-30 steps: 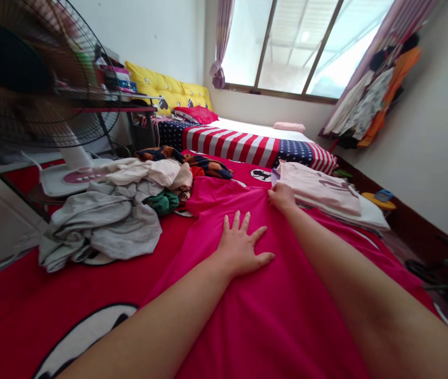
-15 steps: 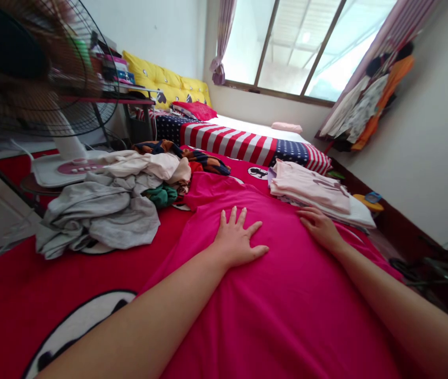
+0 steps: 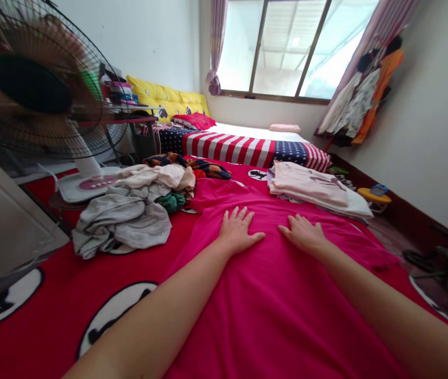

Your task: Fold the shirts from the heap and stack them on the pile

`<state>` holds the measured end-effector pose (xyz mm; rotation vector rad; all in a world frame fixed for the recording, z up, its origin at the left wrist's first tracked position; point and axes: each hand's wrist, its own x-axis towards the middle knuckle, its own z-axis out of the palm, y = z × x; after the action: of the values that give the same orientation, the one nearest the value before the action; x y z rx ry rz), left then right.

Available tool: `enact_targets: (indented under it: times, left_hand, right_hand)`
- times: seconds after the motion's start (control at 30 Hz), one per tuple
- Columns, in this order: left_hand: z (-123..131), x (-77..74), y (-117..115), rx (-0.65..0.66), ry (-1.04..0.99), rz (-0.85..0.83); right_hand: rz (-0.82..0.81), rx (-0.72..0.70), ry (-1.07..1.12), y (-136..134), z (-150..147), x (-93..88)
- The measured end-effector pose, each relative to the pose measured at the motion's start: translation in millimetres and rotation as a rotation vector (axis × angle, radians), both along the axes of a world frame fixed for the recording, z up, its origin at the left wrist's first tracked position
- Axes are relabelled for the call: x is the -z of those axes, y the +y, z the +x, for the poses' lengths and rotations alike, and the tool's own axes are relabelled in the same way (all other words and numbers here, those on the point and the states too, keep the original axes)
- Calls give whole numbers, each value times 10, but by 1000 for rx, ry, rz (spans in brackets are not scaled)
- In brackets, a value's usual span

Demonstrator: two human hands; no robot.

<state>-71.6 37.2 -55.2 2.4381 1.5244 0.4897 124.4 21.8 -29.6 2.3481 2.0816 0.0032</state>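
A bright pink garment (image 3: 271, 295) lies spread flat on a red blanket (image 3: 50, 295) in front of me. My left hand (image 3: 237, 231) rests palm down on its upper middle, fingers spread. My right hand (image 3: 303, 233) lies flat beside it on the same cloth, fingers stretched out. Neither hand grips anything. Just beyond my right hand sits a stack of folded pale pink and white clothes (image 3: 311, 187).
A heap of unfolded grey, white and green clothes (image 3: 129, 210) lies to the left. A running standing fan (image 3: 34, 100) stands at far left. Behind are a flag-striped bed cover (image 3: 243, 147), yellow cushions (image 3: 169, 97), a window and hanging clothes (image 3: 366, 100).
My right hand came back from the garment's far edge near the folded stack and now lies flat beside my left hand. The left hand has stayed in place on the cloth.
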Motion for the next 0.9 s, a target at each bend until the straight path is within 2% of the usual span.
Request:
enact_targets:
  times: [0.07, 0.13, 0.23, 0.3, 0.43, 0.6, 0.73, 0.8, 0.9]
  left_hand:
    - [-45, -20, 93, -46, -94, 5]
    - [-144, -55, 216, -108, -241, 25]
    - [-437, -132, 394, -306, -480, 71]
    - [-700, -191, 465, -460, -535, 116]
    - [-1128, -292, 468, -580, -455, 191]
    - [-1223, -328, 420, -741, -119, 91]
    - [-1210, -305, 448, -762, -52, 15]
    - [-1215, -279, 467, -706, -80, 8]
    - [-1212, -239, 492, -610, -223, 95]
  right_hand:
    - [39, -54, 27, 2, -114, -16]
    - [106, -162, 89, -39, -231, 52]
    - [155, -196, 139, -112, -336, 223]
    - [167, -184, 153, -128, -342, 296]
    - [184, -200, 205, -111, -285, 296]
    - [224, -205, 273, -107, -237, 273]
    - [236, -208, 307, -117, -230, 282]
    - [242, -205, 313, -119, -230, 282]
    - [243, -206, 318, -120, -231, 277]
